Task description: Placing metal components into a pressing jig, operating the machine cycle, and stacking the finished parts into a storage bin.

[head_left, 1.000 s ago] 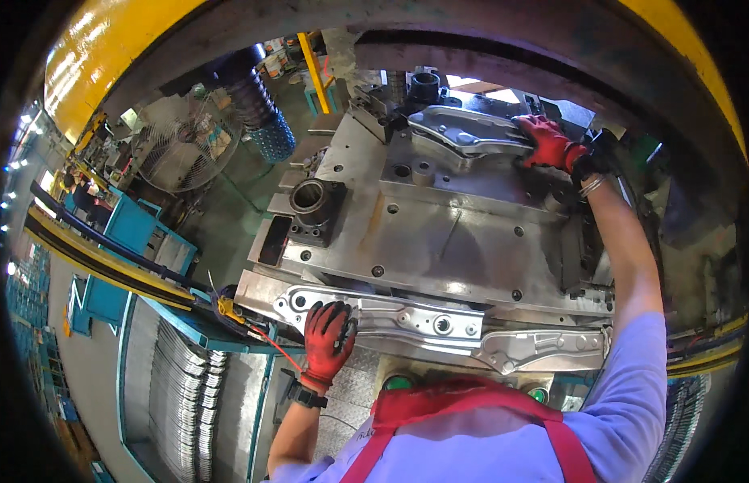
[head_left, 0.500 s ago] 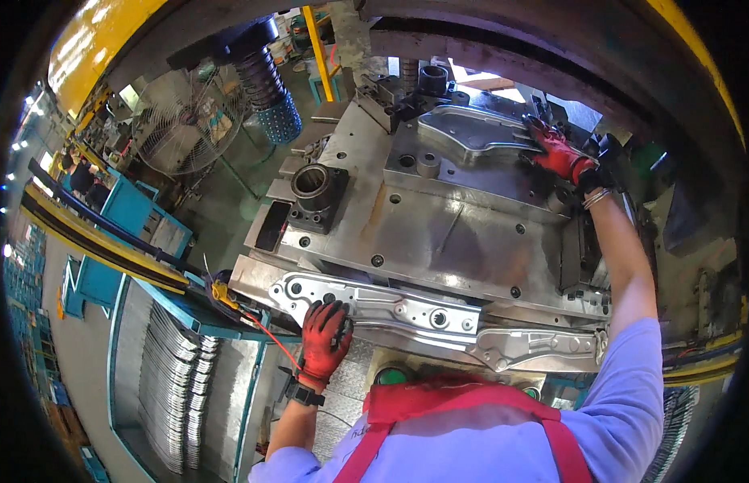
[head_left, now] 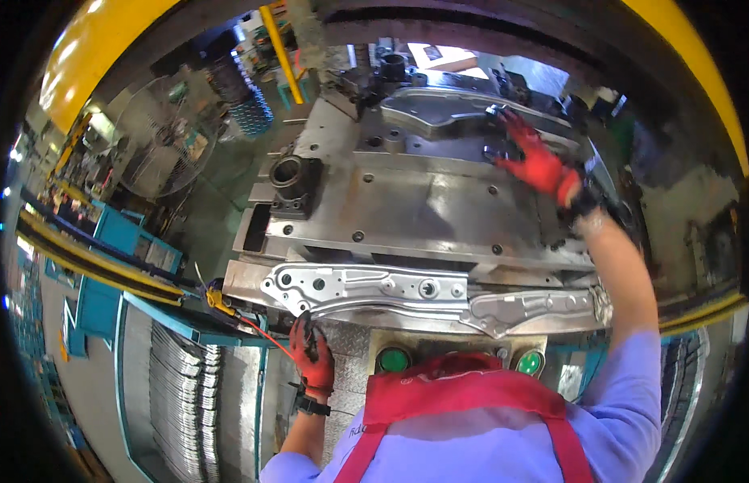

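Note:
I stand at a large steel press die [head_left: 423, 201]. A long stamped sheet-metal part [head_left: 407, 290] with holes lies along the die's near edge. My left hand [head_left: 312, 354], in a red glove, hangs just below the left end of that part, fingers loosely curled and holding nothing. My right hand [head_left: 538, 163], also red-gloved, is stretched out over the far right of the die with its fingers spread, just off a second formed metal part [head_left: 447, 113] resting on the far die block. It grips nothing.
Two green round buttons [head_left: 393, 359] sit on the console under the die's front edge. A stack of sheet blanks [head_left: 185, 394] stands at the lower left. A fan [head_left: 149, 157] and blue machine frames [head_left: 109, 266] are on the left. A yellow press frame [head_left: 93, 48] arches overhead.
My right hand has let go of the far formed part and pulled back toward me. My left hand has dropped from the near stamped part's left end to just below it.

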Demonstrator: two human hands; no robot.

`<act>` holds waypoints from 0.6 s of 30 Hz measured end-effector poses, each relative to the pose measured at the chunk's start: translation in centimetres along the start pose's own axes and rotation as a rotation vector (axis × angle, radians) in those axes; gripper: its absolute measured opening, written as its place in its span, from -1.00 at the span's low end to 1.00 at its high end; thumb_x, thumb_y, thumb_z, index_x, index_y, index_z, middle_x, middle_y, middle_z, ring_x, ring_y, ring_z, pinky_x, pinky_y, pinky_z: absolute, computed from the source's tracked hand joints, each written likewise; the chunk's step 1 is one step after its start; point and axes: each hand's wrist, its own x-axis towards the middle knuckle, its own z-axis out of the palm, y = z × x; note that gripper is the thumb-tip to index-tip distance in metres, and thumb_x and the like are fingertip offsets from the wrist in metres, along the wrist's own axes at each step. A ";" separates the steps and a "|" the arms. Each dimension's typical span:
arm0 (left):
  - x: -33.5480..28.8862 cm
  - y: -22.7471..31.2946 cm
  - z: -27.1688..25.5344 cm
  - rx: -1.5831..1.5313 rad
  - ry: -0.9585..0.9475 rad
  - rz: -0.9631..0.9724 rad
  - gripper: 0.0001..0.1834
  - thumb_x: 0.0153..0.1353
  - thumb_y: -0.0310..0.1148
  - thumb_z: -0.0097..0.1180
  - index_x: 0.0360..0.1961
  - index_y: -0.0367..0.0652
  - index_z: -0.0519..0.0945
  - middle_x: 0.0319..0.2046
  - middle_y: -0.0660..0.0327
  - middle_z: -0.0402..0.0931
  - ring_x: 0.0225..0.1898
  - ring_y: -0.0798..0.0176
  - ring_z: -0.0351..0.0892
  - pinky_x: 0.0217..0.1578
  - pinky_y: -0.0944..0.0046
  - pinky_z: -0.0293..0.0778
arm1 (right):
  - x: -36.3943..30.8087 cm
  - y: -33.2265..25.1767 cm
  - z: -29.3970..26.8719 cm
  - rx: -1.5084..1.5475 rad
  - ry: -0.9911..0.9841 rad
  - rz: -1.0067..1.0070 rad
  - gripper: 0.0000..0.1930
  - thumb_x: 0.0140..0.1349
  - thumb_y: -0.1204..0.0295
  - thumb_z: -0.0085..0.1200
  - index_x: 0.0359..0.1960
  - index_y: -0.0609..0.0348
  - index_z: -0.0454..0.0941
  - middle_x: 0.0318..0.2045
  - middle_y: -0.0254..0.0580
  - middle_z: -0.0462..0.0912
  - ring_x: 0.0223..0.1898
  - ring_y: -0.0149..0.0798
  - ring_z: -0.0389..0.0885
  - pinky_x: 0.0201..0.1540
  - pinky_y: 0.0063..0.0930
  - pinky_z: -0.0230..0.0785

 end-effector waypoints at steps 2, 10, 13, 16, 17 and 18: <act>-2.6 -2.3 0.4 -0.123 0.065 -0.286 -0.53 0.07 -0.55 -0.04 0.08 -0.26 0.31 0.02 0.06 0.33 0.10 0.11 0.26 0.12 0.21 0.16 | -7.3 -3.9 0.1 0.225 0.095 -0.004 -0.32 0.02 0.23 0.14 0.19 0.17 0.18 0.21 0.03 0.14 0.27 -0.01 0.04 0.27 -0.21 -0.12; -12.6 -16.5 6.8 -0.460 -0.683 -0.540 -0.50 0.11 -0.44 0.03 0.13 -0.07 0.30 -0.14 0.16 0.41 -0.21 0.32 0.42 -0.27 0.35 0.36 | -40.5 -9.1 11.4 0.767 0.669 1.112 -0.55 0.15 0.52 -0.01 0.10 0.28 0.27 0.09 -0.07 0.32 0.10 -0.25 0.29 0.13 -0.42 0.14; -14.7 -18.6 10.0 -0.480 -0.780 -0.581 -0.50 0.02 -0.41 0.13 0.05 -0.10 0.35 -0.30 0.15 0.49 -0.40 0.34 0.48 -0.49 0.33 0.39 | -47.1 -8.5 17.3 0.147 -0.005 1.385 -0.10 -0.10 0.26 0.23 0.24 0.29 -0.03 0.18 0.21 0.12 0.21 0.08 0.11 0.24 -0.27 0.00; -10.3 -7.9 9.6 -0.183 -0.841 -0.626 -0.52 -0.06 -0.39 0.19 -0.04 -0.16 0.40 -0.38 0.14 0.50 -0.43 0.32 0.48 -0.52 0.31 0.40 | -47.3 -8.5 17.3 0.115 -0.031 1.393 -0.03 -0.17 0.25 0.25 0.24 0.30 -0.10 0.18 0.25 0.08 0.22 0.13 0.06 0.24 -0.24 -0.03; -8.9 -4.7 8.9 -0.123 -0.854 -0.617 -0.53 -0.08 -0.39 0.20 -0.07 -0.18 0.41 -0.40 0.14 0.50 -0.44 0.31 0.48 -0.53 0.31 0.40 | -47.7 -8.6 17.5 0.128 0.013 1.364 -0.02 -0.18 0.26 0.26 0.25 0.28 -0.10 0.20 0.22 0.05 0.22 0.12 0.06 0.24 -0.24 -0.01; -8.4 -3.4 8.7 -0.195 -0.865 -0.625 -0.53 -0.09 -0.41 0.20 -0.08 -0.19 0.40 -0.41 0.15 0.50 -0.45 0.31 0.48 -0.53 0.30 0.40 | -47.8 -8.6 17.3 0.112 -0.003 1.351 -0.02 -0.19 0.26 0.26 0.25 0.26 -0.10 0.20 0.21 0.06 0.22 0.12 0.08 0.23 -0.24 0.00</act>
